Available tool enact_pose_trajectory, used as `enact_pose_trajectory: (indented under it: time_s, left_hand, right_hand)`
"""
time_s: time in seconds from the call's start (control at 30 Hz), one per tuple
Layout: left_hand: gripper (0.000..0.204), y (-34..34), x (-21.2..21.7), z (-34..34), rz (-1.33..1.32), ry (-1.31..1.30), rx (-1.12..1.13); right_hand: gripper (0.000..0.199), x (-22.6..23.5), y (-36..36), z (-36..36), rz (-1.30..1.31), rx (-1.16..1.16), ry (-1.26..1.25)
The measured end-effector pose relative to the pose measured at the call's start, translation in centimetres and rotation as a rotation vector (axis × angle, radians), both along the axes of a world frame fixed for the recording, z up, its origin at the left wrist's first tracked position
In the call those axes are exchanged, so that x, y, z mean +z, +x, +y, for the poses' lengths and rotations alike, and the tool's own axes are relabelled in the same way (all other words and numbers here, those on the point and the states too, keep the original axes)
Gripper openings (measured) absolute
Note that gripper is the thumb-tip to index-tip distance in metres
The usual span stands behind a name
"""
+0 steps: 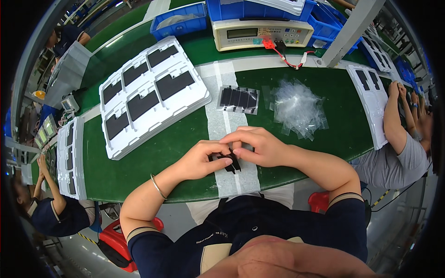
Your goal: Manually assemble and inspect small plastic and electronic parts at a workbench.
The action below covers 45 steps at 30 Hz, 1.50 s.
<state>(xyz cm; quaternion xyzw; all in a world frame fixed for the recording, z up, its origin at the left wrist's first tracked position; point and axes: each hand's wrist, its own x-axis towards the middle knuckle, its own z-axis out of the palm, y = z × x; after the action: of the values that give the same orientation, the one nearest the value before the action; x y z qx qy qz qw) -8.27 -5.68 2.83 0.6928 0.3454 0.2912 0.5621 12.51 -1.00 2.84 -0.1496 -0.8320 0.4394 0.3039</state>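
Observation:
My left hand (pixel 204 160) pinches a small flat black part (pixel 233 167) between thumb and fingers, just above the white strip (pixel 238 184) on the green table. My right hand (pixel 262 147) bends over the same part from the other side, its fingers meeting those of my left. Much of the part is hidden under the fingers. Beyond the hands lies a clear film sheet holding several black strips (pixel 238 98). To its right is a loose heap of clear plastic film pieces (pixel 299 109).
A stack of white trays (pixel 155 121) with flat black pieces stands at the left. A bench meter (pixel 262 34) with red and black leads sits at the back beside a blue bin (pixel 178 22). More white trays (pixel 368 104) lie at the right, near a co-worker's arm (pixel 394 111).

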Motion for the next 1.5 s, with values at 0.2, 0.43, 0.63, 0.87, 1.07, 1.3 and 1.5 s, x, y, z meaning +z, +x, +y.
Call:
enact_pose_trajectory:
  time_s: [0.2,0.43,0.63,0.87,1.07,1.3,1.5]
  left_hand:
    - [0.007,-0.3,-1.0,0.3,-0.110,-0.174,0.086]
    - [0.031,1.3,0.8,0.9,0.253,0.115,0.124]
    - [0.027,0.6,0.4,1.5,0.244,0.580,0.245]
    - [0.008,-1.2,0.6,2.0,0.206,0.544,0.333]
    - [0.006,-1.3,0.4,2.0,0.202,0.500,0.335]
    - [0.006,-1.0,0.6,1.9,0.194,0.478,0.303]
    - [0.005,-1.3,0.5,1.9,0.189,0.489,0.308]
  right_hand:
    - [0.034,1.7,1.6,2.2,-0.127,-0.136,0.104]
    - [0.038,5.0,7.3,7.4,-0.340,-0.377,0.354]
    - [0.038,2.8,10.7,10.2,-0.680,-0.538,0.428]
    - [0.033,2.4,9.0,9.4,-0.571,-0.352,0.508]
    - [0.032,1.2,8.0,8.6,-0.650,-0.412,0.503]
    - [0.035,1.4,8.6,9.1,-0.679,-0.467,0.565]
    - [0.038,1.4,8.8,9.2,-0.665,-0.445,0.677]
